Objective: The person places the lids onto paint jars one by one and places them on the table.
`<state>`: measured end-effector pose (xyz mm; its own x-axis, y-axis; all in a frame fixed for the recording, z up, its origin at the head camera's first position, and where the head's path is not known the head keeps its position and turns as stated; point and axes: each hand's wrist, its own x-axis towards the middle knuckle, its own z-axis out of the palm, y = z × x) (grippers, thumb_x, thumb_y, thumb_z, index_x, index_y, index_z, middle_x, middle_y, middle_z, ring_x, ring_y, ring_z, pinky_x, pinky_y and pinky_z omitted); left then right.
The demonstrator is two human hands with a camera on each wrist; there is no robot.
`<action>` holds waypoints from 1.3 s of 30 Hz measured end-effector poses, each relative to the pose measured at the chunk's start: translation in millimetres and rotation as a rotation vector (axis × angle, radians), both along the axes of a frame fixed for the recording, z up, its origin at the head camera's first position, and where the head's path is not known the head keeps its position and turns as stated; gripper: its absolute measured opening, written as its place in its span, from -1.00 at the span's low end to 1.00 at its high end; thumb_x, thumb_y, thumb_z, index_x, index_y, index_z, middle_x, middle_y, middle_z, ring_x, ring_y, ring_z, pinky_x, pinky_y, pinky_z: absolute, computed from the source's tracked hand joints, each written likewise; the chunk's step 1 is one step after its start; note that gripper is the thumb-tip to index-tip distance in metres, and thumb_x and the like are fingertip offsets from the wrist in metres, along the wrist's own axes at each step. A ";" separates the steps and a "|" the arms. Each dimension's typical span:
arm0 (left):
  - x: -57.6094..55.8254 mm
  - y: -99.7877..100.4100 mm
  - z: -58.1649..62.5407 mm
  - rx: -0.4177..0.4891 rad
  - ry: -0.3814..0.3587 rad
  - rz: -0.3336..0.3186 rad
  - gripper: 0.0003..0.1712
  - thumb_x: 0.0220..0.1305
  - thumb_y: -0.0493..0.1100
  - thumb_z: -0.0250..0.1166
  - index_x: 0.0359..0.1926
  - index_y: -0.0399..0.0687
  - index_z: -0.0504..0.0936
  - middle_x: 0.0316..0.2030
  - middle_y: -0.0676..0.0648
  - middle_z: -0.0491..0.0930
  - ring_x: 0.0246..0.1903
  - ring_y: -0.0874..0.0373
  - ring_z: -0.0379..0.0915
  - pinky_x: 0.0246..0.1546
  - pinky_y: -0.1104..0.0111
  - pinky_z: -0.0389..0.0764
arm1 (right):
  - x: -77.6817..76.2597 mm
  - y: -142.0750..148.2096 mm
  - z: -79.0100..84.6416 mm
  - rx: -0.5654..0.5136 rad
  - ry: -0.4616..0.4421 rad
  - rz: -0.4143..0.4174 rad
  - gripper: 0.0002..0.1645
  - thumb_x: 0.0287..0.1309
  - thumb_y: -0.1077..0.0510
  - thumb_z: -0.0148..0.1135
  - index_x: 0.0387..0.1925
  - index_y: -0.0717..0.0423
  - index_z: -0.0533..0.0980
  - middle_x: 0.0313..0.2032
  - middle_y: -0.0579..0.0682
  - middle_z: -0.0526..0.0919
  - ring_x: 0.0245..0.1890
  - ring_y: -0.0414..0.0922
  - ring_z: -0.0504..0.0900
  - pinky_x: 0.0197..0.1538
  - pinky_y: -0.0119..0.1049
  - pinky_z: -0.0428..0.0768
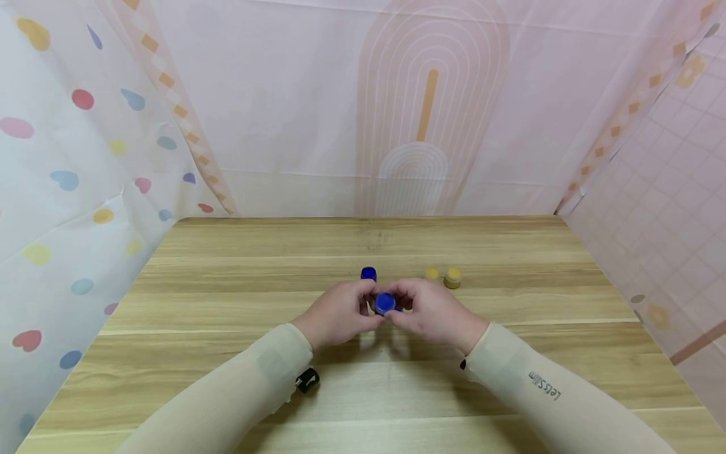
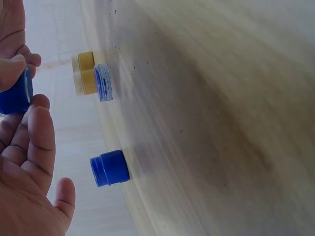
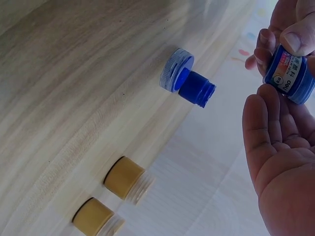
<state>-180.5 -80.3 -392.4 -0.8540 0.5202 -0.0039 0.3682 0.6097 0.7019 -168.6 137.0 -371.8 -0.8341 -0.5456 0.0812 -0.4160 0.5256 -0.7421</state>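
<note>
Between both hands, a small blue paint jar [image 1: 386, 302] is raised over the table, its round blue top facing the head camera. A printed label shows on the side of this jar [image 3: 288, 73] in the right wrist view. My left hand [image 1: 343, 312] grips it from the left, thumb and fingers at its side. From the right, my right hand [image 1: 433, 312] holds it with curled fingers. Just beyond the hands stands a second blue jar [image 1: 368, 273], its threaded neck [image 2: 98, 171] bare. A clear, blue-stained lid [image 3: 177, 70] lies on the table near it.
Two yellow paint jars [image 1: 452, 278] stand close together behind the right hand. The wood-grain table [image 1: 227, 302] ends at a patterned cloth backdrop [image 1: 283, 126], with more cloth at both sides. A black wrist device [image 1: 307, 381] sits under the left sleeve.
</note>
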 end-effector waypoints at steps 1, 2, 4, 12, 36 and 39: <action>-0.1 0.2 -0.1 0.001 -0.002 -0.001 -0.78 0.29 -0.12 0.49 -0.12 0.06 0.63 -0.38 0.10 0.61 -0.41 0.20 0.52 -0.37 0.35 0.57 | 0.1 -0.2 0.0 0.006 0.005 -0.008 -0.62 0.29 0.19 0.45 0.12 0.14 0.65 -0.03 -0.01 0.79 -0.10 -0.19 0.74 0.04 -0.21 0.73; -0.1 0.3 -0.3 0.001 -0.003 -0.001 -0.78 0.30 -0.12 0.49 -0.11 0.07 0.63 -0.37 0.10 0.61 -0.41 0.20 0.52 -0.37 0.35 0.57 | 0.1 -0.3 -0.1 0.013 0.010 -0.015 -0.65 0.28 0.17 0.47 0.07 0.13 0.66 -0.07 -0.03 0.79 -0.12 -0.21 0.73 0.01 -0.24 0.73; -0.2 0.4 -0.6 0.002 -0.002 -0.002 -0.79 0.29 -0.13 0.48 -0.12 0.07 0.63 -0.37 0.10 0.61 -0.41 0.20 0.52 -0.37 0.36 0.57 | 0.1 -0.4 -0.3 0.021 0.012 -0.028 -0.69 0.27 0.14 0.50 0.00 0.13 0.66 -0.14 -0.06 0.78 -0.17 -0.24 0.71 -0.04 -0.32 0.71; -0.1 0.3 -1.4 0.007 0.007 0.001 -0.77 0.26 -0.13 0.50 -0.13 0.06 0.63 -0.37 0.11 0.62 -0.41 0.21 0.52 -0.37 0.36 0.57 | -2.5 3.2 -2.2 0.011 0.009 0.023 -0.48 0.30 0.19 0.44 0.27 0.14 0.59 0.03 -0.01 0.78 -0.11 -0.24 0.72 0.01 -0.27 0.73; 0.3 0.2 -1.4 0.000 -0.004 0.010 -0.77 0.29 -0.12 0.49 -0.10 0.04 0.63 -0.35 0.09 0.61 -0.41 0.20 0.52 -0.37 0.35 0.57 | -1.2 1.6 -5.7 -0.023 0.050 0.029 -0.58 0.31 0.22 0.44 0.17 0.15 0.64 0.01 0.02 0.79 -0.13 -0.22 0.74 -0.01 -0.35 0.72; -0.2 0.0 -1.2 -0.008 -0.010 0.012 -0.77 0.29 -0.12 0.49 -0.11 0.05 0.63 -0.37 0.09 0.61 -0.41 0.19 0.52 -0.37 0.35 0.57 | -1.9 3.1 -2.6 0.005 0.057 0.053 -0.55 0.35 0.22 0.39 0.25 0.12 0.62 0.10 0.02 0.77 -0.06 -0.18 0.74 0.05 -0.25 0.73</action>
